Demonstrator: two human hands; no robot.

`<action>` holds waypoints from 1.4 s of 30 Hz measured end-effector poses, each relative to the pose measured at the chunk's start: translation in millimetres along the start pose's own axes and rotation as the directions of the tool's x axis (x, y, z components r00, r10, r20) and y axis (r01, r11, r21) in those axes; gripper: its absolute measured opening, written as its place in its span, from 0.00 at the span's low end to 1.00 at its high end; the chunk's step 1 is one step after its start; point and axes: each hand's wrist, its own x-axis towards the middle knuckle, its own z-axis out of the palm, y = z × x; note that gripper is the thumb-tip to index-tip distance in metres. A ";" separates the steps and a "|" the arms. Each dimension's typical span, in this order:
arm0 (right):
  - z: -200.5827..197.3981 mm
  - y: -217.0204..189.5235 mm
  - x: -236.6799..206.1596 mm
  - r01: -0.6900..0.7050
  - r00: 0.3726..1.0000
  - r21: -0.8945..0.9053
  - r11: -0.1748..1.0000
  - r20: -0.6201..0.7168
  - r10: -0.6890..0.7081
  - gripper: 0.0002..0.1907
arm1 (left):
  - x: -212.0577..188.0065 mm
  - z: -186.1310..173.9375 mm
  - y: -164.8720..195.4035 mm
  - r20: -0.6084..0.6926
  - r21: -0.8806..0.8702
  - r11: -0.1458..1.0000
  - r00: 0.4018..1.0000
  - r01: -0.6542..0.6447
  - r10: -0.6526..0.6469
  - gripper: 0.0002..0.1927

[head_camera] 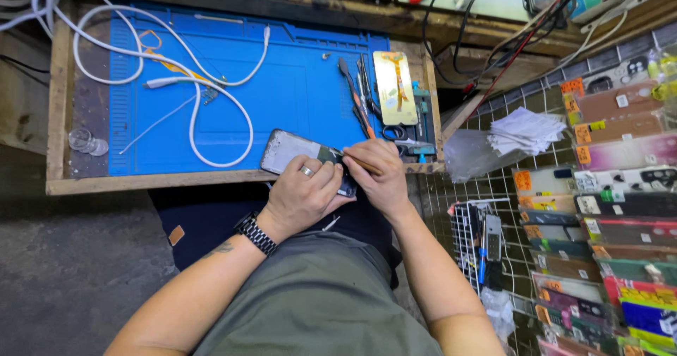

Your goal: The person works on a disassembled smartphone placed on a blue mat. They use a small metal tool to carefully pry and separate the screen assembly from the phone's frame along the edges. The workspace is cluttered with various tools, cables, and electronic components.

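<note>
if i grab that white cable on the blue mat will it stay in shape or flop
The white cable would probably flop: it lies in loose loops on the blue mat. It looks thin, so likely light. Its loops cross, so lifting one end may drag the rest along.

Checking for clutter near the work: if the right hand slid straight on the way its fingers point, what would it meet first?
Probably the left hand, pressed on the opened phone; the right hand points leftward at it with a thin tool. Depth is unclear.
</note>
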 end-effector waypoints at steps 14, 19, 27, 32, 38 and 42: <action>10.7 -1.9 12.2 -0.006 0.999 0.046 0.999 0.046 0.004 0.07 | -3.4 -1.5 -3.1 0.030 0.005 1.000 1.000 -0.001 0.001 0.26; 8.0 -5.9 14.6 0.009 0.998 0.030 1.000 0.056 -0.010 0.07 | -3.6 -2.2 -3.4 -0.027 0.013 1.000 1.000 -0.012 0.012 0.25; 15.9 -1.0 19.4 0.036 0.998 0.045 0.998 0.059 -0.038 0.07 | -4.4 -0.9 -3.8 0.052 0.033 0.999 0.999 -0.011 0.009 0.24; 8.4 -4.4 17.2 0.049 0.997 0.011 0.999 0.055 -0.049 0.08 | -3.7 -3.5 -3.7 -0.055 0.037 0.999 0.998 -0.017 0.019 0.25; 16.5 -1.5 22.9 0.040 0.996 0.036 0.999 0.083 -0.043 0.07 | -4.1 -3.9 -2.7 -0.010 0.000 1.000 1.000 -0.002 0.002 0.22; 19.0 -2.6 26.8 0.062 0.994 0.034 0.998 0.093 -0.065 0.07 | -2.8 -4.5 -2.1 0.002 -0.031 0.999 1.000 0.011 -0.011 0.20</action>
